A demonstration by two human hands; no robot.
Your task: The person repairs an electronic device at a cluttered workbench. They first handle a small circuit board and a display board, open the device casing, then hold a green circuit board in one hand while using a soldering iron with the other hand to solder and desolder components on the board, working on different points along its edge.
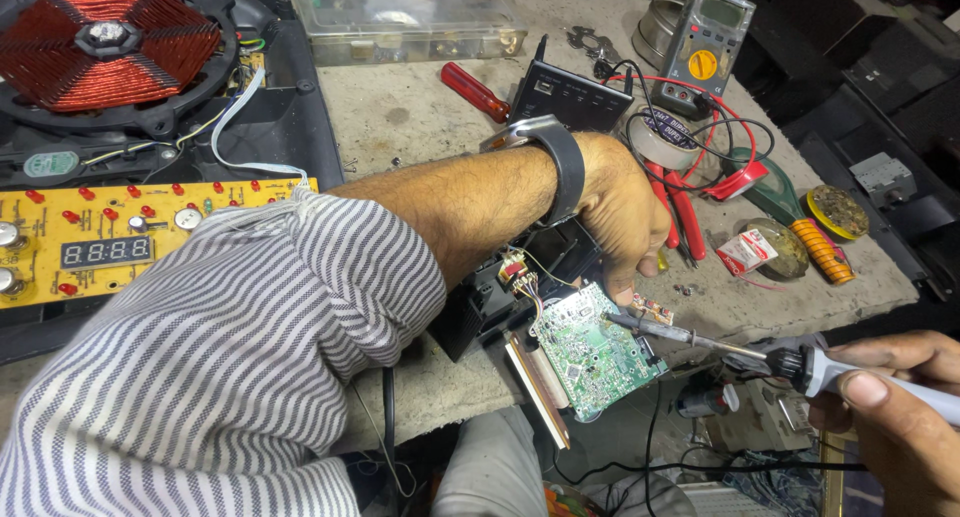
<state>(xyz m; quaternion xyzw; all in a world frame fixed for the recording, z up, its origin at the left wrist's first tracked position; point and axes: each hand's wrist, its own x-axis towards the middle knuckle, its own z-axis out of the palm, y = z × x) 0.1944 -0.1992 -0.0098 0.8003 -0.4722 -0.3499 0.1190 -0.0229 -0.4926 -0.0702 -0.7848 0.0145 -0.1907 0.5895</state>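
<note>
Resting at the bench edge, the green circuit board is steadied by the closed left hand, while the soldering iron, gripped by the right hand, is held tip-down on it, the soldering seemingly unfinished.

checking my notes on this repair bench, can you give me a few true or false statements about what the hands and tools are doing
1. The right hand holds a grey-handled soldering iron with its tip on the green circuit board. True.
2. The left hand holds the red-handled screwdriver. False: the screwdriver lies untouched on the table; the left hand steadies the board.
3. A dark watch sits on the left wrist. True.
4. The grey multimeter with a yellow dial lies on the copper coil. False: it lies far right, apart from the coil.
</note>
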